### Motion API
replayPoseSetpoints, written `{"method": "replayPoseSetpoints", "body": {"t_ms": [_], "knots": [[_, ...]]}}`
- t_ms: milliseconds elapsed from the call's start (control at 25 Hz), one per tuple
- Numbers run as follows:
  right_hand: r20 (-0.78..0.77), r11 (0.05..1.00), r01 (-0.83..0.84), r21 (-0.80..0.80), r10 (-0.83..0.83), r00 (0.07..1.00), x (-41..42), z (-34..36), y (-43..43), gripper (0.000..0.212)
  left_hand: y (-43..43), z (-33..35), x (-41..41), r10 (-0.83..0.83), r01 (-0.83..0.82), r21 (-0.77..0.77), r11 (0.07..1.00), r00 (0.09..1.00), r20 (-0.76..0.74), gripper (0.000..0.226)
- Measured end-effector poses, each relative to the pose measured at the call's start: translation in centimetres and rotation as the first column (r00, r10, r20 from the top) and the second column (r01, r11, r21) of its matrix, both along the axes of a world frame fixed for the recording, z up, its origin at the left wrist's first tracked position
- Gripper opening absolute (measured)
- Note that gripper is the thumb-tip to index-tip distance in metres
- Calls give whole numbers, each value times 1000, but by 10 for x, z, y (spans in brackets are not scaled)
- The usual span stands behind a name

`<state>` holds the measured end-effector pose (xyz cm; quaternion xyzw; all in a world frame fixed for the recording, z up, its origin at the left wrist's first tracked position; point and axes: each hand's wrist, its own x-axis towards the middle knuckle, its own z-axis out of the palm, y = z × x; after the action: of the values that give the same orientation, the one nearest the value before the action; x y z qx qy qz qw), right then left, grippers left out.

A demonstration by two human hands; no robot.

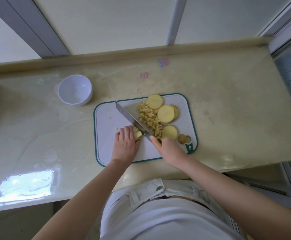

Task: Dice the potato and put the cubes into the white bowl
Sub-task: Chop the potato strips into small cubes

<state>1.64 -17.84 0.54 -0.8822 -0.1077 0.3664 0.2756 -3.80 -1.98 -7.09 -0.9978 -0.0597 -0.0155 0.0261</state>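
A glossy cream table (228,101) below a window bears faded pink and blue marks (163,62), unreadable. On a white, teal-rimmed cutting board (106,118), the left hand (124,144) curls its fingers over pale potato strips (137,135). The right hand (170,149) grips a steel knife (129,115). Small cubes (149,116) and round slices (165,113) lie right of the blade. The round white bowl (75,89) stands apart, left of the board.
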Motion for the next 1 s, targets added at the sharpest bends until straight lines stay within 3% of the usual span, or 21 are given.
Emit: {"method": "replayPoseSetpoints", "body": {"t_ms": [720, 1000], "knots": [[60, 996, 82, 36, -84, 995, 5, 12, -7, 66, -8, -3, 13, -11, 15, -68, 998, 999, 49, 55], [41, 999, 48, -12, -48, 998, -1, 27, -5, 63, -7, 10, 8, 32, -30, -70, 997, 999, 25, 75]]}}
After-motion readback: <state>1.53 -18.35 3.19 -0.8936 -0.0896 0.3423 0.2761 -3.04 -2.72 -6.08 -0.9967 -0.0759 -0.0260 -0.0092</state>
